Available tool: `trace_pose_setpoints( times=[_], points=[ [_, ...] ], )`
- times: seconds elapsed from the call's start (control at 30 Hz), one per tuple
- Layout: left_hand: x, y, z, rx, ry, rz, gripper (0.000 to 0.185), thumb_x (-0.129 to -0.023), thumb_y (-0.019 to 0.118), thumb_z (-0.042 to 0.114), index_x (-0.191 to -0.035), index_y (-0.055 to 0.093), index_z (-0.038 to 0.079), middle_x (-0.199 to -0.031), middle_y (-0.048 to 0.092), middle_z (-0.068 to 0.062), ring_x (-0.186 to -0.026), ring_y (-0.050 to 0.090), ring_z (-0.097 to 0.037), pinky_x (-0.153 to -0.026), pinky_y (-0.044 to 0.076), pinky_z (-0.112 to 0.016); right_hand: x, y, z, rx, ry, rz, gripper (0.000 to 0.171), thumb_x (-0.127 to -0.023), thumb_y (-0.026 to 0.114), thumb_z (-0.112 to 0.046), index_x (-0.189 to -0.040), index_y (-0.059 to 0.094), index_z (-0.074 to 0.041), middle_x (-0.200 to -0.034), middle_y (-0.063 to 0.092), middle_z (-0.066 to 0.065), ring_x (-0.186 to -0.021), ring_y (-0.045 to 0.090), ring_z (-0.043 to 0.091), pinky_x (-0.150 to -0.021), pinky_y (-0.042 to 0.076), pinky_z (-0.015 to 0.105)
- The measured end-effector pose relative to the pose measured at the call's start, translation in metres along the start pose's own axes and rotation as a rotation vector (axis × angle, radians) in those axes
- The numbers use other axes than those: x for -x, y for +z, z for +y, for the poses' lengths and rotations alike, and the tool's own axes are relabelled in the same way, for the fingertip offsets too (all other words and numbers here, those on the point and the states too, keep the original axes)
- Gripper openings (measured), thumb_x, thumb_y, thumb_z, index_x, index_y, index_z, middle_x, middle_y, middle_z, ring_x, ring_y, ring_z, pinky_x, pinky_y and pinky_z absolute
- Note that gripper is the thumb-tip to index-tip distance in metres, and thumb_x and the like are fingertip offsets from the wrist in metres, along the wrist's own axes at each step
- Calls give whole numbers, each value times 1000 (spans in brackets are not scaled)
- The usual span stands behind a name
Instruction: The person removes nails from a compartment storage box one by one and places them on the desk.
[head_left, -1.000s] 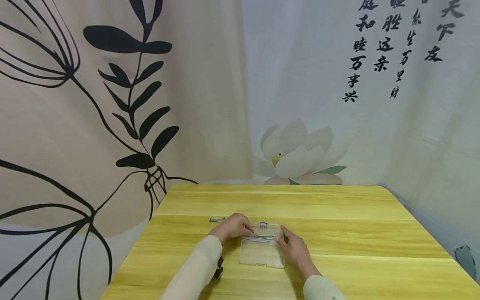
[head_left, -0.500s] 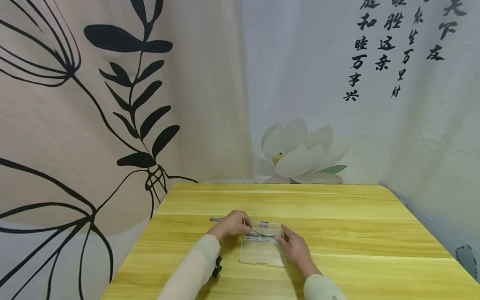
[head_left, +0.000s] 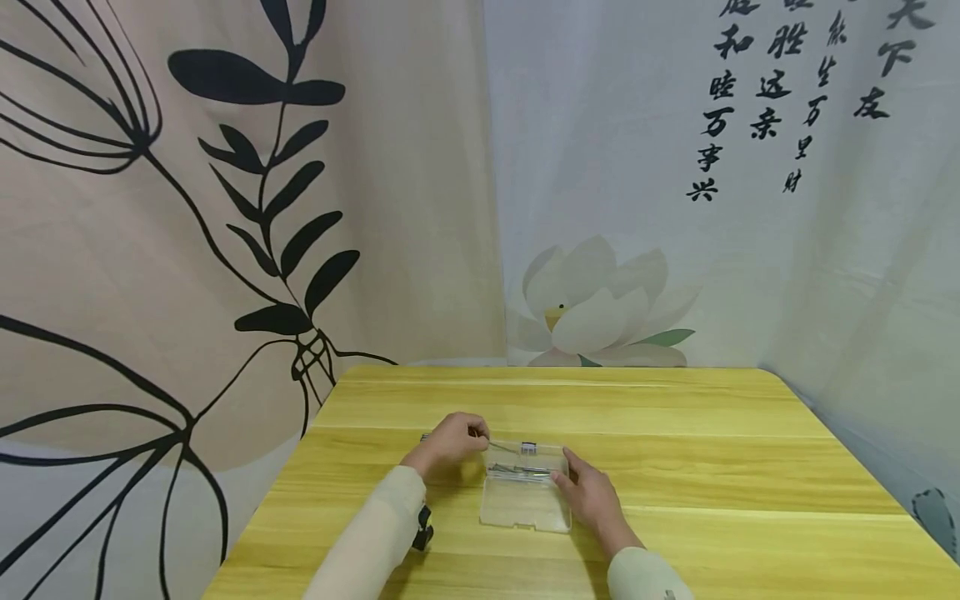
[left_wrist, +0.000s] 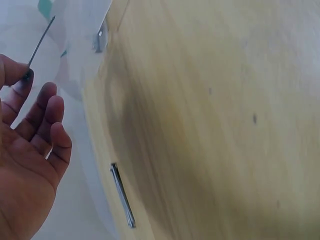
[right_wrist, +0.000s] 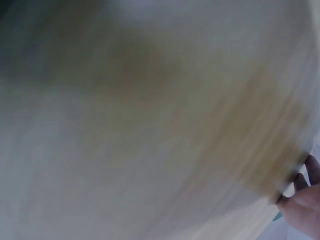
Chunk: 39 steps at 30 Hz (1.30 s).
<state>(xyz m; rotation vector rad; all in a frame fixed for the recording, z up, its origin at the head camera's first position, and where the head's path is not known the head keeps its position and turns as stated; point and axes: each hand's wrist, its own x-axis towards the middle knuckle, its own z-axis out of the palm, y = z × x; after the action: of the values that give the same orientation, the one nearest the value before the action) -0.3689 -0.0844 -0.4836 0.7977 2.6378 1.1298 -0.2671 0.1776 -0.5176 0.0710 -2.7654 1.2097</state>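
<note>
My left hand [head_left: 452, 442] pinches one thin metal nail [left_wrist: 41, 42] between thumb and index finger, its point outward; the other fingers are loosely bent. The hand is just left of an opened clear plastic box [head_left: 525, 507], lying flat with its lid folded out. Several nails [head_left: 521, 473] lie along the box's hinge line. My right hand [head_left: 594, 498] holds the box's right side, thumb at the inner edge and fingers at the far corner. Behind the left hand, a small row of nails [left_wrist: 122, 196] lies on the table.
The wooden table [head_left: 720, 467] spreads around the box, with a patterned curtain [head_left: 420, 208] behind its far edge. A black strap piece [head_left: 423, 528] shows at the left sleeve. The right wrist view is mostly blurred.
My left hand has drawn a nail up out of the box and moved left and away from it, now covering most of the nail row. The right hand stays on the box.
</note>
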Motion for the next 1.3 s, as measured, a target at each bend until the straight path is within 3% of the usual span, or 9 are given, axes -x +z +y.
trace_pose_setpoints(
  times=[0.33, 0.57, 0.73, 1.03, 1.3],
  points=[
    [13, -23, -15, 81, -65, 104, 16, -97, 57, 11, -100, 69, 2, -91, 61, -1, -80, 51, -19, -71, 43, -36, -1, 2, 1, 6, 11, -4, 53, -101, 58, -24, -145, 46, 2, -138, 51, 30, -129, 44, 50, -104, 36, 60],
    [25, -34, -33, 137, -140, 180, 17, -99, 57, 12, -103, 68, 0, -95, 63, -3, -85, 56, -21, -76, 49, -39, -1, 2, 4, 7, 20, -17, 53, -102, 57, -26, -146, 45, 1, -139, 50, 30, -129, 43, 51, -104, 35, 61],
    [35, -41, -47, 142, -196, 228, 14, -98, 58, 11, -100, 69, 2, -95, 63, -3, -86, 53, -21, -76, 45, -37, 0, 1, 3, -3, 15, -17, 53, -102, 57, -25, -146, 45, 2, -138, 51, 30, -129, 44, 50, -103, 36, 61],
    [52, -47, -67, 160, -299, 271, 14, -97, 59, 12, -97, 69, 4, -93, 61, -3, -79, 48, -20, -68, 41, -35, 1, -1, 1, -3, 14, -17, 53, -102, 58, -25, -146, 45, 2, -136, 52, 30, -128, 44, 51, -103, 36, 61],
    [57, -46, -78, 162, -313, 264, 13, -97, 60, 11, -93, 69, 2, -81, 56, -4, -68, 43, -19, -61, 36, -33, 2, -1, -2, -8, 31, -23, 54, -102, 57, -26, -147, 43, 1, -138, 51, 28, -130, 42, 51, -105, 32, 63]
  ],
)
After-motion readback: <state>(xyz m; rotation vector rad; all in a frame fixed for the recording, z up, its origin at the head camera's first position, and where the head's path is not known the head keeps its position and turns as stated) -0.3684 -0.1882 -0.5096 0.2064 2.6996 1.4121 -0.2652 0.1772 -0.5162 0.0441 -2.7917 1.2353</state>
